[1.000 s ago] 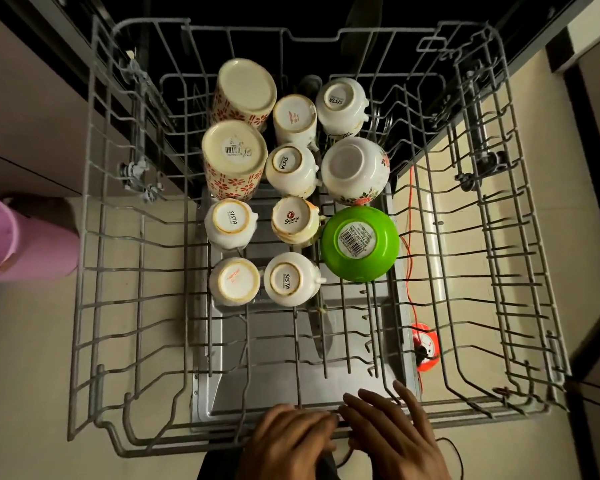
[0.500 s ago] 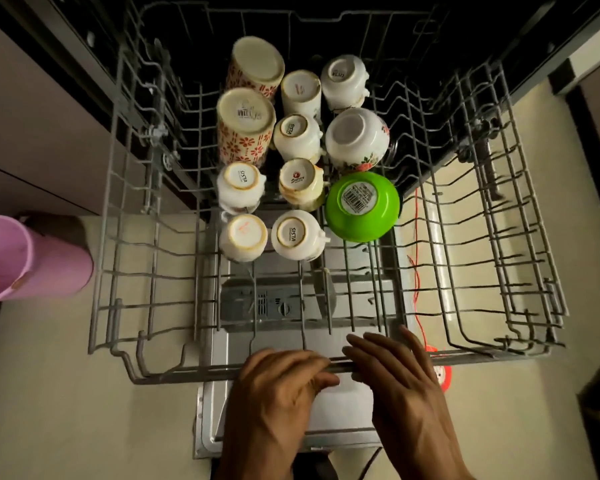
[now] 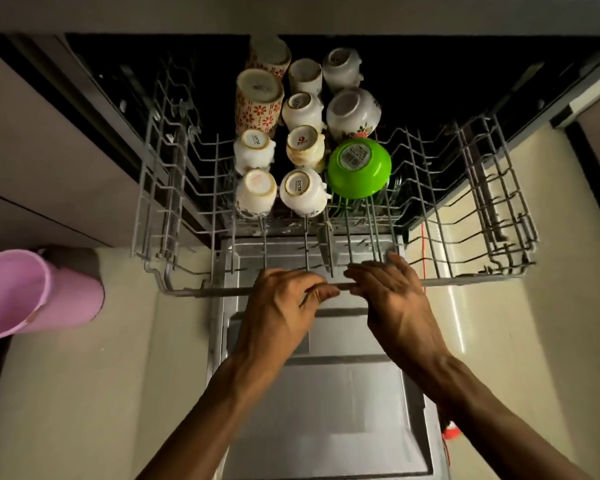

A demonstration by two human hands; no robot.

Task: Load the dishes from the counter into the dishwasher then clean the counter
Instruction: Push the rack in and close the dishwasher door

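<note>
- Rack point(image 3: 482, 216) half inside the dishwasher, above the open door point(image 3: 326, 393); cups point(image 3: 302, 192) upturned in its middle rows; green bowl point(image 3: 359, 168) upturned just right of them
- Left hand point(image 3: 278, 306) on the front rail, fingers curled round it; right hand point(image 3: 392, 299) beside it, fingers straight, pressing the rail
- Pink bucket point(image 3: 32, 292) on the floor, left

Cups point(image 3: 302, 192) sit left of bowl point(image 3: 359, 168) in rack point(image 3: 465, 280).
</note>
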